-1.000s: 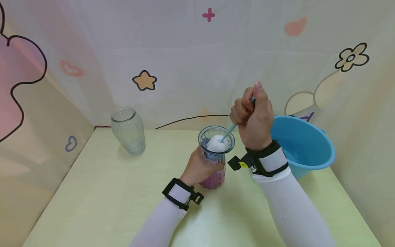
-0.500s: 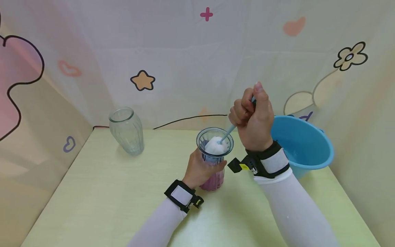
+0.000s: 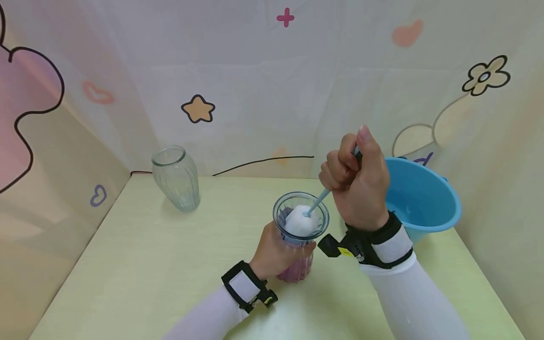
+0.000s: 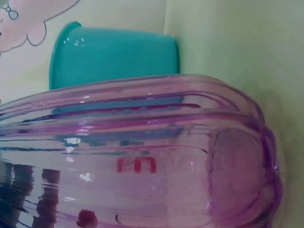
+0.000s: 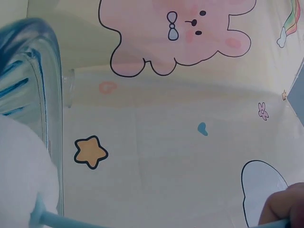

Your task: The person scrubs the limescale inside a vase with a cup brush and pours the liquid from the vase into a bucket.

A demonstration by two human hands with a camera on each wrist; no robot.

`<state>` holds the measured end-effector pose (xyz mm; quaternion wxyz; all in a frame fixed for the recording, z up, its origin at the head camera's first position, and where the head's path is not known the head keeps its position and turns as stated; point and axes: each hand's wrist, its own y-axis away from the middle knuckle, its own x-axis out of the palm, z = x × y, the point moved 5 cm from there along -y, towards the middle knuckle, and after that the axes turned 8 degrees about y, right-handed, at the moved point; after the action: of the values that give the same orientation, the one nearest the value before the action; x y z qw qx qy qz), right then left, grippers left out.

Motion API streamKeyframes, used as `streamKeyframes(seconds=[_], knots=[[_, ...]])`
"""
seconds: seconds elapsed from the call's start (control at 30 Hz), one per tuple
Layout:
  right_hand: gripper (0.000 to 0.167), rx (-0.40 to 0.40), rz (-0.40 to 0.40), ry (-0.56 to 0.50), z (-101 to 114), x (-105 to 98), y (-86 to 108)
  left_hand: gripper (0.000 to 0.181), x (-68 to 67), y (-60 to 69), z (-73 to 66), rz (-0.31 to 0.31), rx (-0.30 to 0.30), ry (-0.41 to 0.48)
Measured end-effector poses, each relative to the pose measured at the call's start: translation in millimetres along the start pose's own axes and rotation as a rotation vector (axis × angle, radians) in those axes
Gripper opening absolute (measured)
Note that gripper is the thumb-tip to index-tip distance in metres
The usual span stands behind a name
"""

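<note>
A ribbed glass vase [image 3: 297,272], bluish at its rim and purple at its base, stands tilted over the table. My left hand [image 3: 272,252] grips it round the middle. Inside its mouth sits the white sponge head [image 3: 301,222] of a bottle brush with a thin light-blue handle [image 3: 318,203]. The handle's upper end runs into my right hand [image 3: 359,184], whose fingers curl round it with the thumb up. In the left wrist view the purple glass [image 4: 190,166] fills the lower part. The right wrist view shows the sponge [image 5: 21,166] against the blue rim [image 5: 52,47].
A clear glass vase [image 3: 177,182] stands at the back left of the pale table [image 3: 140,264]. Behind my right wrist is a blue bucket [image 3: 425,198]. A printed curtain [image 3: 255,85] hangs along the table's back and sides.
The purple-blue vase and my left hand have come nearer to me, its mouth turned more towards me. My right hand with the brush has moved down and slightly right.
</note>
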<state>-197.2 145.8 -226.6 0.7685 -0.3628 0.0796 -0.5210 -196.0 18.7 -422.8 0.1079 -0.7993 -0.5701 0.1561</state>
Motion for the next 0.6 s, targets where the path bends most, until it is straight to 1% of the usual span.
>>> streamKeyframes(seconds=[0.17,0.3,0.37,0.47,0.6], knots=[[0.051,0.015,0.035,-0.021,8,12,9.2,0.068,1.8,14.8,-7.0,-0.009,-0.006,0.04],[0.051,0.016,0.071,-0.008,12,20,16.8,0.066,3.6,25.7,-9.9,-0.02,0.011,0.063],[0.05,0.012,0.089,-0.01,13,23,20.8,0.064,5.0,30.1,-9.9,-0.014,0.014,0.092],[0.049,-0.006,0.118,-0.024,15,26,25.5,0.063,6.8,35.7,-8.9,-0.006,-0.004,0.131],[0.049,-0.019,0.144,-0.036,15,28,29.4,0.063,7.9,40.4,-8.4,-0.009,-0.021,0.142]])
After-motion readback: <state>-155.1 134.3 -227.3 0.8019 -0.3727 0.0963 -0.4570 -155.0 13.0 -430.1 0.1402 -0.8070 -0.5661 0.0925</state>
